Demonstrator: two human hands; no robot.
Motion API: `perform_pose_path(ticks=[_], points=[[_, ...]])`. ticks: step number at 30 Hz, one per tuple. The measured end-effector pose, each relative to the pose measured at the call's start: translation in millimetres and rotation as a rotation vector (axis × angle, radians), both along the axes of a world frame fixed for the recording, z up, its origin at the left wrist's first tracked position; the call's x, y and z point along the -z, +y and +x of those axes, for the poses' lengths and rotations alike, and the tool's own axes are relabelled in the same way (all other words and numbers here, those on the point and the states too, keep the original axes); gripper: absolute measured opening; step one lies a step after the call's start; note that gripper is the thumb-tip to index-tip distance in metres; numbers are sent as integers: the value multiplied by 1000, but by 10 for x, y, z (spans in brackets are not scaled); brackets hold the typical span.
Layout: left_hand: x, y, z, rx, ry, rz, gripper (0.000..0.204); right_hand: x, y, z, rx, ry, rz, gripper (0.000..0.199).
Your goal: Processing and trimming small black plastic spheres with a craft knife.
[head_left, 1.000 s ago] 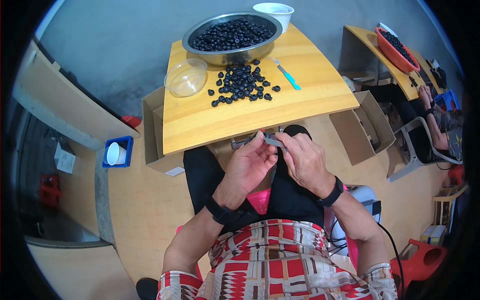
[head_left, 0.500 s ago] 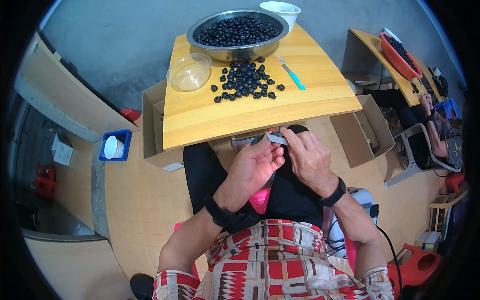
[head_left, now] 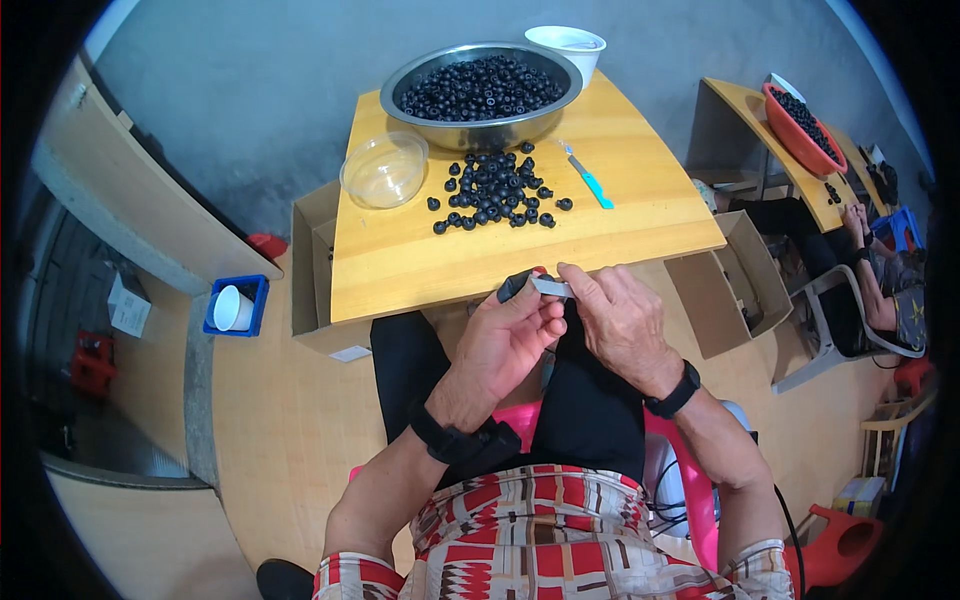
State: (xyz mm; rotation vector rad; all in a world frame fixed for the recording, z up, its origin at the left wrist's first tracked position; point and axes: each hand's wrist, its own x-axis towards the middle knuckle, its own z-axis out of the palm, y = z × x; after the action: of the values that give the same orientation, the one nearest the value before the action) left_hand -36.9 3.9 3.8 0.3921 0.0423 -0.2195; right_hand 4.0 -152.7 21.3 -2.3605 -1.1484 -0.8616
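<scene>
My hands meet in front of the table's near edge. My right hand (head_left: 625, 320) is closed, pinching a flat grey strip (head_left: 553, 288) that looks like a blade and reaches across to the left fingertips. My left hand (head_left: 505, 340) is closed at thumb and forefinger, its other fingers loosely curled. Something black (head_left: 516, 284) with a bit of red shows at its fingertips; whether it is a finger cover or a held part I cannot tell. On the table beyond lies a pile of small black ring-shaped parts (head_left: 490, 190), with a steel bowl (head_left: 480, 135) full of them behind.
A clear plastic bowl (head_left: 384, 172) and a turquoise-handled knife (head_left: 590, 182) flank the pile on the wooden table (head_left: 640, 235). A white tub (head_left: 567, 50) stands behind. Cardboard boxes (head_left: 715, 305) sit beside the table. At the right, another person sits by a red basin (head_left: 803, 132).
The view has tilted up slightly, so the table sits lower in the picture. My hands stay together on the strip, now just overlapping the table's near edge.
</scene>
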Motion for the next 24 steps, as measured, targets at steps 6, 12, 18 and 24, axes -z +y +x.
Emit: perform_pose_path(ticks=[6,12,18,24], points=[[-11,14,7,-54,-30,51,18,-24,15,24,-25,7,6,43],[-139,33,-27,-32,-85,123,17,191,-62,308,125,200,2,30],[-43,74,20,-53,-89,164,15,-4,56,-5,-45,495,433,21],[-17,-49,8,-101,-84,130,14,-42,149,-71,-205,537,588,23]])
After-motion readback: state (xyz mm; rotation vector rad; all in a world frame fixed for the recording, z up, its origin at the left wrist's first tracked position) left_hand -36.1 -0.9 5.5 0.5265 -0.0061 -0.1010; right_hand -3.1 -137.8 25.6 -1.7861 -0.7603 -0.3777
